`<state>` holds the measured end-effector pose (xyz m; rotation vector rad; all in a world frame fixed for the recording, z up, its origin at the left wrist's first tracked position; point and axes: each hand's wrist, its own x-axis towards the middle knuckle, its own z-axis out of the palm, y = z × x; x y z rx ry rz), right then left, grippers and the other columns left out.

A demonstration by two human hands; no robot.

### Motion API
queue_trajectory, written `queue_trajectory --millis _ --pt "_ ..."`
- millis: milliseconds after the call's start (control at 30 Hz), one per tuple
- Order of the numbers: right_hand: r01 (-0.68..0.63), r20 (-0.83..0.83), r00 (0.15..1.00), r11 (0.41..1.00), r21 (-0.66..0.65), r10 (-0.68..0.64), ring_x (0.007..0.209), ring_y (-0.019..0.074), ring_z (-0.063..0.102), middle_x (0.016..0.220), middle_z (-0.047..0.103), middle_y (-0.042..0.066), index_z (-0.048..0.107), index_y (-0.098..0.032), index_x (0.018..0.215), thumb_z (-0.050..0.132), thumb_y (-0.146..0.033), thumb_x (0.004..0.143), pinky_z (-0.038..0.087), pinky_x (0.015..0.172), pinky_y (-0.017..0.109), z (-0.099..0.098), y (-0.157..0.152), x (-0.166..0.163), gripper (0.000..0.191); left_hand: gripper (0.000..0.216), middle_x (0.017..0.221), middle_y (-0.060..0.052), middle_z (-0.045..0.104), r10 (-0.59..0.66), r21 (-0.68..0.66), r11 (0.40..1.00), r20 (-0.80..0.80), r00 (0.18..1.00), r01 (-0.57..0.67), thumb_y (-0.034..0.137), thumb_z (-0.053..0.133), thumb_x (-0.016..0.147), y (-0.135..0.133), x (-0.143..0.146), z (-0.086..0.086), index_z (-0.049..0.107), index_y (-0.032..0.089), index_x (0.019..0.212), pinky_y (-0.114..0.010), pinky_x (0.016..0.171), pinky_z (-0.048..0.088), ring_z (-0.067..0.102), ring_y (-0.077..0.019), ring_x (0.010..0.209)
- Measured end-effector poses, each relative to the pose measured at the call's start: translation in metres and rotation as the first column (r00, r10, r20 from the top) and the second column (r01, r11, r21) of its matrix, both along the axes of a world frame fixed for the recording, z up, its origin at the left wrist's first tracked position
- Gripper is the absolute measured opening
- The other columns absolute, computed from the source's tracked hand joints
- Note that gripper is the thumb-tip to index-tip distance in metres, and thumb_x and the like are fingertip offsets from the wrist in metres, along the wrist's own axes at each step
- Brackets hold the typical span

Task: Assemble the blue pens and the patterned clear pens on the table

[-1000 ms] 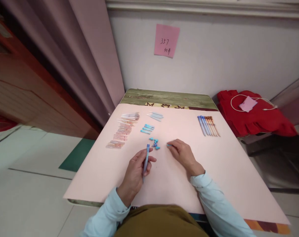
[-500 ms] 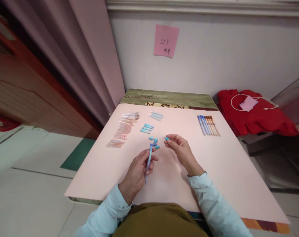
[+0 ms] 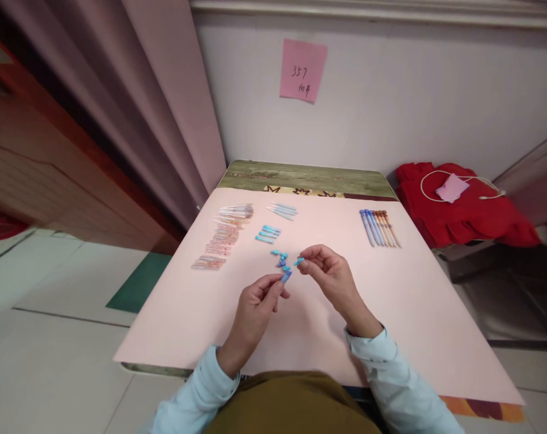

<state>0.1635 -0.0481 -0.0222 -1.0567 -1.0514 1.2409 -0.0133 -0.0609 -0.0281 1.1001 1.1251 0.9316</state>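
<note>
Near the middle of the table my left hand [image 3: 260, 301] is closed around a blue pen [image 3: 286, 276]; only its upper end shows past the fingertips, the rest is hidden by the hand. My right hand [image 3: 328, 277] pinches a small turquoise pen cap [image 3: 298, 261] between thumb and fingers, just above and right of the pen's end. The two pieces are close together; whether they touch I cannot tell. Behind them lies a loose cluster of small turquoise and blue caps [image 3: 282, 258]. Farther back are turquoise pen barrels [image 3: 268, 234] and pale blue pointed barrels [image 3: 283, 210].
Transparent and pinkish pen parts [image 3: 222, 241] lie in a column on the left of the pale table cover [image 3: 368, 325]. A row of blue and brown pens [image 3: 380, 228] rests at the right. Beyond the table's right side is red cloth [image 3: 467, 211] with a white cable.
My left hand has tilted the pen so its upper end points toward my right hand. The right hand has brought the turquoise cap left and down, close to the pen's end.
</note>
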Motion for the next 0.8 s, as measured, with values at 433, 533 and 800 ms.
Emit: queue_trajectory --millis 433,533,800 --pt "-0.025 0.016 1.000 0.999 -0.026 0.025 0.071 0.0148 0.060 0.076 0.067 0.002 0.069 -0.021 0.090 0.076 -0.036 0.076 0.049 0.069 0.030 0.002 -0.003 -0.001 0.021 0.029 0.075 -0.005 0.068 -0.032 0.093 0.995 -0.080 0.996 0.040 0.040 0.063 0.085 -0.002 -0.003 -0.005 0.072 0.019 0.103 -0.023 0.053 0.040 0.048 -0.0112 0.056" --pt "-0.037 0.044 0.998 0.999 -0.025 0.038 0.071 0.0151 0.060 0.076 0.068 0.002 0.069 -0.020 0.090 0.075 -0.036 0.077 0.048 0.068 0.030 0.003 -0.004 -0.001 0.021 0.030 0.075 -0.005 0.068 -0.045 0.105 0.993 -0.106 0.993 0.056 0.039 0.062 0.086 -0.002 -0.003 -0.003 0.071 0.019 0.105 -0.024 0.054 0.040 0.048 -0.0115 0.056" --pt "-0.092 0.011 0.996 0.994 -0.052 0.093 0.077 0.0160 0.064 0.082 0.070 0.003 0.070 -0.021 0.095 0.078 -0.036 0.074 0.052 0.073 0.031 0.012 -0.005 0.003 0.027 0.028 0.079 -0.007 0.071 -0.081 0.103 0.990 -0.123 0.989 0.093 0.039 0.062 0.086 -0.002 -0.002 0.007 0.069 0.017 0.102 -0.024 0.053 0.041 0.048 -0.0109 0.055"
